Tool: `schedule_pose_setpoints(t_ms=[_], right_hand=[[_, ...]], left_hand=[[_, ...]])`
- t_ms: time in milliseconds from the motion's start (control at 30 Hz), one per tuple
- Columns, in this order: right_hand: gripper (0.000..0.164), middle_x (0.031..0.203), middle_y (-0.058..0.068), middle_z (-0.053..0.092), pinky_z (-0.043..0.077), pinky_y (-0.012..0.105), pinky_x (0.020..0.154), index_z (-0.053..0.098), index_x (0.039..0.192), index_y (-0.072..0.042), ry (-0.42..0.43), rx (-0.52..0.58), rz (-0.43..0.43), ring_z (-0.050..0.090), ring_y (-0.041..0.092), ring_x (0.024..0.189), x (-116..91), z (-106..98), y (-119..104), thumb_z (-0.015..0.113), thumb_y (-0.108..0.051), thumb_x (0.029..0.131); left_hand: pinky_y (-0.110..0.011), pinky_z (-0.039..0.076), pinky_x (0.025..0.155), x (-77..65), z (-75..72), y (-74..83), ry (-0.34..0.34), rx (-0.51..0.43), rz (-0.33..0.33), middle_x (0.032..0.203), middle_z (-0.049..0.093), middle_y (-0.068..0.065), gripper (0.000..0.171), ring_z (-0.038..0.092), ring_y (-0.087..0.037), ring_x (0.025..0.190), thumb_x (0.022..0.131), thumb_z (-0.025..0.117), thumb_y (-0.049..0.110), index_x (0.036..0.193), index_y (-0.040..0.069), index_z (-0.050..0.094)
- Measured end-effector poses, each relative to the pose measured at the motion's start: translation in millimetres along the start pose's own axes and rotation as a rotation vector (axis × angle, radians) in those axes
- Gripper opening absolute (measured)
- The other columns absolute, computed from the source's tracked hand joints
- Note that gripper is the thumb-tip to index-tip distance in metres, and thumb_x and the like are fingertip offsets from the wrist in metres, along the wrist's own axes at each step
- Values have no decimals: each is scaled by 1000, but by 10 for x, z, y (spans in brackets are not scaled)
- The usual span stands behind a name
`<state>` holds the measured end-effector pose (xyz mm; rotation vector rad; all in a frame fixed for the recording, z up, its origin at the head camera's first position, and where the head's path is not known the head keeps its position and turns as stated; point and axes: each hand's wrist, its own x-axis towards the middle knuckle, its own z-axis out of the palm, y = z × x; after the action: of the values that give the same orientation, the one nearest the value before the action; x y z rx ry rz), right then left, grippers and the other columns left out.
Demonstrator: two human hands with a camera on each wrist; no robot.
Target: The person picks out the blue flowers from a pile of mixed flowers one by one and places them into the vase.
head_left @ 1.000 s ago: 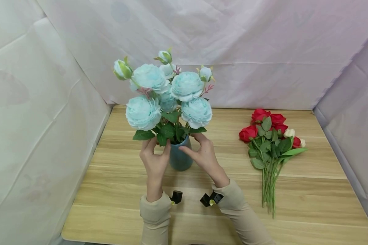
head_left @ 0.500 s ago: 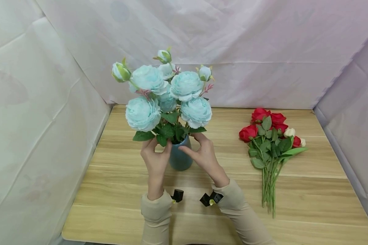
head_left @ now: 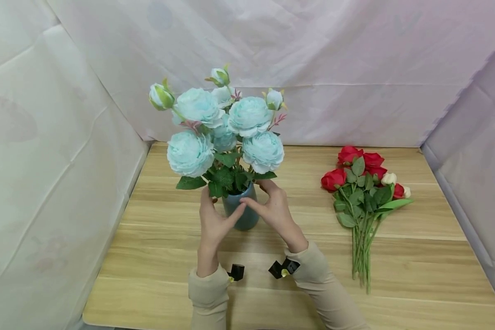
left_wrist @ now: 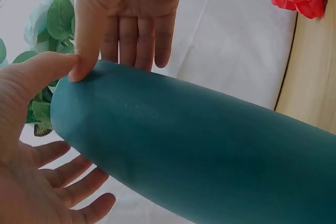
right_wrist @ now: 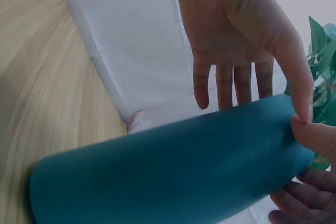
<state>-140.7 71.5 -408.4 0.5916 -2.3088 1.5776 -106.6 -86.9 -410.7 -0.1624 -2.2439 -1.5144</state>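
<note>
An upright blue-teal vase (head_left: 246, 221) stands at mid-table with a bouquet of pale blue artificial flowers (head_left: 250, 115) and green leaves in it. My left hand (head_left: 215, 222) holds the vase from the left just below its rim, thumb across the near side. From the right, my right hand (head_left: 277, 208) holds it at the same height. The thumb tips meet on the near wall. In the left wrist view the vase (left_wrist: 173, 135) fills the middle, fingers along both sides. The right wrist view shows the vase (right_wrist: 157, 177) with its base at the wooden table (right_wrist: 47, 77).
To the right, a bunch of red roses (head_left: 334, 179) with white buds (head_left: 389, 178) lies on the table (head_left: 148, 275), its green stems (head_left: 360, 256) pointing toward the front edge. Pale cloth (head_left: 354, 91) hangs behind and at both sides. Small black cameras (head_left: 236, 272) sit at the cuffs.
My left hand has shifted from beside the lower leaves onto the vase wall, its thumb moving right to meet the right thumb. The flowers moved slightly left. My right hand stays in place.
</note>
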Motion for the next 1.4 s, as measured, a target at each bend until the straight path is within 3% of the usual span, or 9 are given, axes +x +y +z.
schedule_pose_setpoints(t_ms=[133, 300, 467, 767, 1000, 1100, 1200, 1300, 1400], right_hand=[[52, 113, 19, 62, 49, 43, 89, 60, 116, 5, -20, 38, 0, 59, 32, 105, -1, -19, 14, 81, -11, 71], [54, 118, 20, 59, 50, 39, 87, 57, 120, 6, -46, 118, 28, 57, 33, 110, 9, -19, 6, 79, -7, 73], [55, 120, 23, 57, 51, 40, 86, 55, 122, 7, -51, 178, 56, 55, 35, 113, 16, -2, -11, 78, -3, 73], [53, 119, 18, 58, 51, 33, 85, 56, 122, 5, -48, 171, 35, 56, 30, 112, 11, 3, 15, 77, -5, 75], [53, 118, 19, 58, 51, 34, 84, 56, 120, 5, -42, 166, 42, 56, 31, 111, 6, -30, 30, 79, -5, 73], [52, 119, 18, 58, 51, 36, 85, 56, 121, 5, -52, 151, 45, 56, 30, 111, -8, -43, 39, 78, -8, 75], [50, 121, 17, 58, 50, 39, 87, 56, 122, 2, -47, 107, 54, 55, 28, 112, -72, -87, 68, 76, -11, 78], [50, 124, 14, 58, 49, 41, 90, 56, 125, 0, -27, -3, 22, 54, 26, 114, -178, -155, 126, 74, -14, 81], [52, 125, 13, 58, 47, 42, 91, 56, 126, -1, 13, -163, -88, 54, 26, 115, -297, -230, 206, 75, -13, 79]], left_hand=[[-61, 39, 81, -6, -13, -30, -34, 45, 34, 126, 48, -21, 75, 48, -33, 110, 72, 79, 12, 134, -2, 39], [-57, 44, 76, 7, -8, -60, -8, 120, 85, 122, 48, -25, 71, 50, -36, 105, 70, 80, 8, 131, -3, 45], [-55, 45, 75, 32, -19, -69, 7, 134, 115, 121, 49, -26, 71, 53, -37, 104, 69, 81, 9, 130, -2, 47], [-51, 47, 74, 40, -42, -86, -3, 142, 144, 120, 51, -25, 70, 54, -36, 102, 69, 81, 11, 129, -3, 48], [-54, 47, 81, 46, -25, -47, -31, 98, 108, 123, 49, -25, 71, 52, -36, 110, 70, 81, 8, 130, -5, 46], [-52, 46, 82, 12, -61, -35, -32, 141, 79, 122, 50, -22, 71, 52, -35, 109, 71, 81, 13, 130, -4, 46], [-47, 47, 75, -78, -130, -35, 33, 183, 95, 106, 59, -19, 47, 57, -32, 94, 75, 77, 12, 114, -5, 57], [-37, 50, 66, -207, -159, -63, 101, 173, 192, 82, 64, -15, 13, 60, -27, 73, 76, 70, 0, 89, -4, 66], [-30, 52, 61, -335, -43, -80, 90, 138, 287, 75, 67, -13, 8, 62, -22, 65, 76, 64, -9, 80, -3, 68]])
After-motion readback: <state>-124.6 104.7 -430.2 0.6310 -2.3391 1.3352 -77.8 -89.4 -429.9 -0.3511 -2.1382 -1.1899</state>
